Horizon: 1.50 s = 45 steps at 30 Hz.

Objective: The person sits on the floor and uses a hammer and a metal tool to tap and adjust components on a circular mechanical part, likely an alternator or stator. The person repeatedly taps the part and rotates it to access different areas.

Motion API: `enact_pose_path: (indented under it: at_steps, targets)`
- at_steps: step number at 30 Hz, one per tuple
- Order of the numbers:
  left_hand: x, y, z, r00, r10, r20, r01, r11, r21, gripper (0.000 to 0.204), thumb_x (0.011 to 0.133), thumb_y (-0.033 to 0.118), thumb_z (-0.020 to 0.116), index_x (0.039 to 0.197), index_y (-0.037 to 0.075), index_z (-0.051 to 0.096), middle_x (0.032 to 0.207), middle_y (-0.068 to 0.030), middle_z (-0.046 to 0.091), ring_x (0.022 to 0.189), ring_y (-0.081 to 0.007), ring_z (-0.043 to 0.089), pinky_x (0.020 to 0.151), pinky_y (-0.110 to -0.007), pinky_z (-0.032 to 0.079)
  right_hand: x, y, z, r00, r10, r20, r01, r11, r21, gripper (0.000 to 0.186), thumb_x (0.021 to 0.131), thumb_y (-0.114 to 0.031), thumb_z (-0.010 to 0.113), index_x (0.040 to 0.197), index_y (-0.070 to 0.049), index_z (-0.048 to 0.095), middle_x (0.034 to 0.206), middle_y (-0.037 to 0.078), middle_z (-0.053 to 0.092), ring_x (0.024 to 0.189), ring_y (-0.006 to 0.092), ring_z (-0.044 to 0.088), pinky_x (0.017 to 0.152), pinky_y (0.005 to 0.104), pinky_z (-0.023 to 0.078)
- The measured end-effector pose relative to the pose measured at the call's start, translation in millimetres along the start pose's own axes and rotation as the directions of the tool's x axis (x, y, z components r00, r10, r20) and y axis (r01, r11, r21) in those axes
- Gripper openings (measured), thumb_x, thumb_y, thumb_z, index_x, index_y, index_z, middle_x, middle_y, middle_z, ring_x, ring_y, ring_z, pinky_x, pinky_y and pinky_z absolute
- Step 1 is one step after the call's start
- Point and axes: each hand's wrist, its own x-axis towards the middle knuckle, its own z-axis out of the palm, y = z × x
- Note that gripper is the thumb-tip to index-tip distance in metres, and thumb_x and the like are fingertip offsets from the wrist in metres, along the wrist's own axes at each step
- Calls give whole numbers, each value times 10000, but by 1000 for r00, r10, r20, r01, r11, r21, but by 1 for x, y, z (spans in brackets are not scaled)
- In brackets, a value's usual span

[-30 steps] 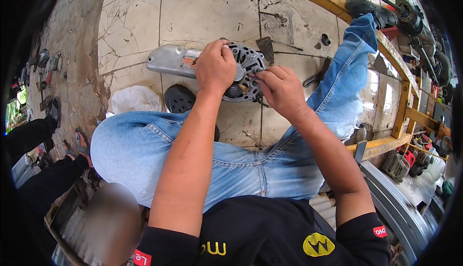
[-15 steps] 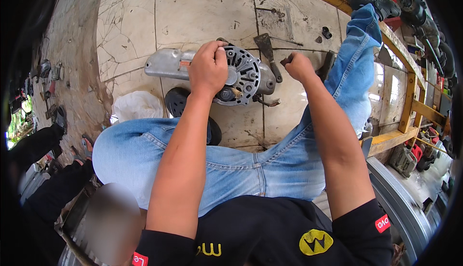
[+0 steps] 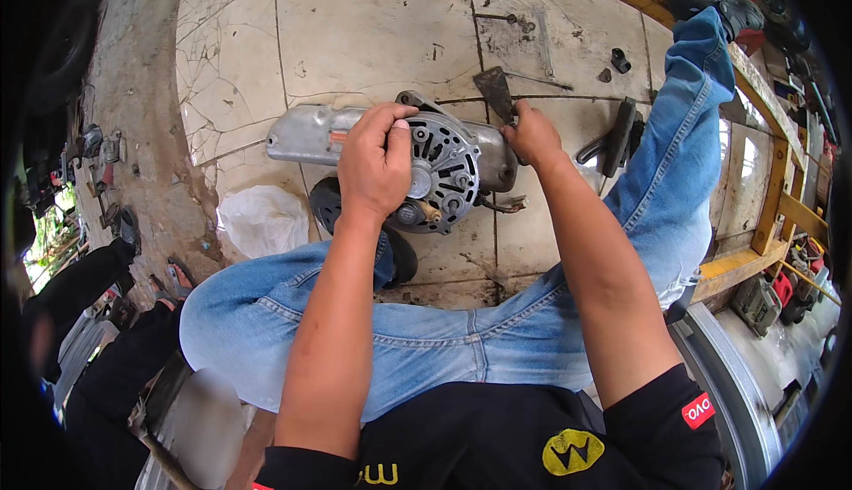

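My left hand (image 3: 376,160) is wrapped over the left side of a round metal alternator (image 3: 454,154) with a slotted end face. Its fingertips lie near the upper rim. Beneath the alternator, a long grey metal cover (image 3: 297,133) sticks out to both sides. On the right, my right hand (image 3: 534,135) is closed around the dark handle of a putty knife (image 3: 493,89), whose broad worn blade points away from me on the tiles. Most of that handle is hidden by my fingers. A short cable end (image 3: 506,205) pokes out at the alternator's lower right.
Beyond the putty knife lie a thin rod (image 3: 543,80), a wrench (image 3: 544,42) and a bolt (image 3: 497,18). A black tool (image 3: 617,139) rests by my right leg. A white plastic bag (image 3: 262,221) sits left. A yellow frame (image 3: 745,264) stands right; another person's legs show lower left.
My right hand has moved left and closed on the putty knife's handle, which lay free before. My left hand stays on the alternator. The view has shifted slightly.
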Motion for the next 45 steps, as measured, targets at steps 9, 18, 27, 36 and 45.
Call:
enact_pose_path:
  at_steps: [9,18,27,36,45]
  targets:
    - [1,-3,1,996,-87,-13,87,996,-31,229,931,154,540,1064,29,679,1053,-174,695,960,-334,666,838,-380,510,3,4,5,999,8,-36,-9,1000,-11,487,854,-173,631,1296,-76,452,1139,262,655,1101,434,623,953,506,483]
    - [-1,-8,4,993,-105,-52,107,994,26,287,924,233,533,1089,51,680,1064,-184,698,975,-368,663,846,-433,517,-48,-38,-112,973,-107,-205,162,948,272,444,918,-300,565,1252,-8,568,1127,277,663,1021,344,668,876,392,512]
    - [-12,-14,13,977,-101,-187,110,993,37,307,964,239,496,1097,23,669,1054,-212,689,999,-391,645,870,-427,503,-192,-64,-131,958,-243,-152,286,775,563,469,872,12,530,1338,-16,483,914,63,691,691,108,660,600,268,525]
    - [-17,-16,22,946,-105,-308,144,984,106,270,954,234,501,1053,54,676,1066,-179,689,985,-392,645,868,-478,512,-186,-66,-84,868,-447,-216,474,876,90,229,967,-154,564,1142,-37,474,766,216,637,797,459,631,710,533,471]
    - [-18,-14,21,943,-108,-316,152,981,119,274,957,225,494,1055,37,668,1055,-185,686,983,-394,642,856,-474,511,-181,-81,-67,864,-420,-276,439,899,7,206,984,-192,533,1063,-51,406,777,246,646,758,471,624,658,569,451]
